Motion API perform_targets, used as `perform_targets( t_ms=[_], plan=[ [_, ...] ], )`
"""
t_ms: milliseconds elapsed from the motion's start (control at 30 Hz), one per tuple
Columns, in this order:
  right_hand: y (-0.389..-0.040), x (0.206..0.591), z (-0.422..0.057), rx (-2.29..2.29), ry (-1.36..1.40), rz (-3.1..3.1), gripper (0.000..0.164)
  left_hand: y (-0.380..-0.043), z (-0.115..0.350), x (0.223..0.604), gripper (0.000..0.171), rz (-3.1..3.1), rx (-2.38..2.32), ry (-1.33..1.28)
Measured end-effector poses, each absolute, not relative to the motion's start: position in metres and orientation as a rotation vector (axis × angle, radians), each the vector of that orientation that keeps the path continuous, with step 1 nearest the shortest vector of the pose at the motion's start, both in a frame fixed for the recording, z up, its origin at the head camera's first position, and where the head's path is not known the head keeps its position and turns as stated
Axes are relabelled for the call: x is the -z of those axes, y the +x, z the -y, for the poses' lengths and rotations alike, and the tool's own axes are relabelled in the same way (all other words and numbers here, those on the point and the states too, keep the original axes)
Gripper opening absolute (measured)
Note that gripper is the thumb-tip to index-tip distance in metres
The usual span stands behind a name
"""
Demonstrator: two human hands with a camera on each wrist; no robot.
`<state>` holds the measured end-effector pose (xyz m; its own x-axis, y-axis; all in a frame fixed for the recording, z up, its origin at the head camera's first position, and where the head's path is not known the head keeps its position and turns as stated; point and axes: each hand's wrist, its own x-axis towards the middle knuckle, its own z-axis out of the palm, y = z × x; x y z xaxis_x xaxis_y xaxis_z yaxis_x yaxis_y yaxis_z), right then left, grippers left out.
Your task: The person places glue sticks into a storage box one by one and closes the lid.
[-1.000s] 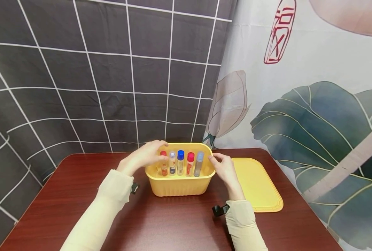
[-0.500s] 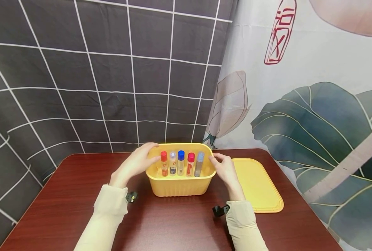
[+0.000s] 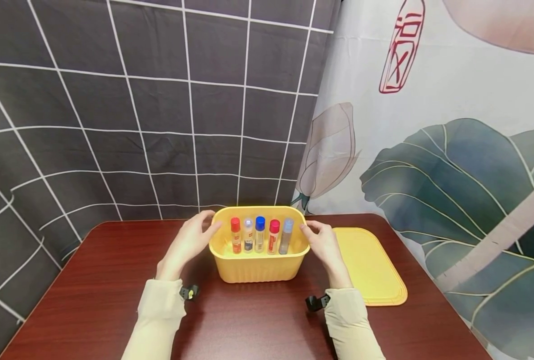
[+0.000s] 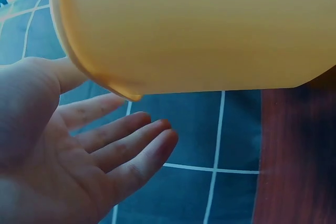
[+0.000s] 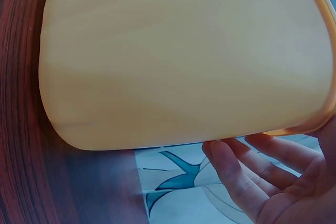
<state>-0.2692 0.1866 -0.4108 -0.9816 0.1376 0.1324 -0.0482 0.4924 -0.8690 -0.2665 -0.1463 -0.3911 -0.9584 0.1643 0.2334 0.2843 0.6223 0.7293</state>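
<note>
A yellow plastic storage box (image 3: 258,269) stands on the table. Inside it, several capped tubes that look like glue sticks stand upright in a row: an orange-red one (image 3: 236,235), a clear-capped one (image 3: 248,235), a blue-capped one (image 3: 260,234), a red-capped one (image 3: 273,237) and a grey-blue one (image 3: 286,236). My left hand (image 3: 188,243) is at the box's left end, thumb by the rim, its other fingers loosely extended in the left wrist view. With thumb and bent fingers, my right hand (image 3: 325,246) holds the right end's rim; its thumb is largely hidden in the right wrist view.
A yellow lid (image 3: 370,265) lies flat on the dark red wooden table (image 3: 249,320), right of the box. Behind the table hang a dark grid-patterned cloth (image 3: 150,110) and a pale curtain (image 3: 352,60) with leaf prints.
My left hand has drawn back leftward from over the orange-red tube to the box's left rim, uncovering that tube. The right hand and the box have stayed in place.
</note>
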Motion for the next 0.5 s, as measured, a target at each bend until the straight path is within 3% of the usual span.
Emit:
perform_targets(
  t_ms=[500],
  plan=[
    [-0.269, 0.41, -0.187, -1.485, -0.092, 2.554, 0.037, -0.269, 0.146, 0.403, 0.045, 2.69, 1.3, -0.226]
  ],
)
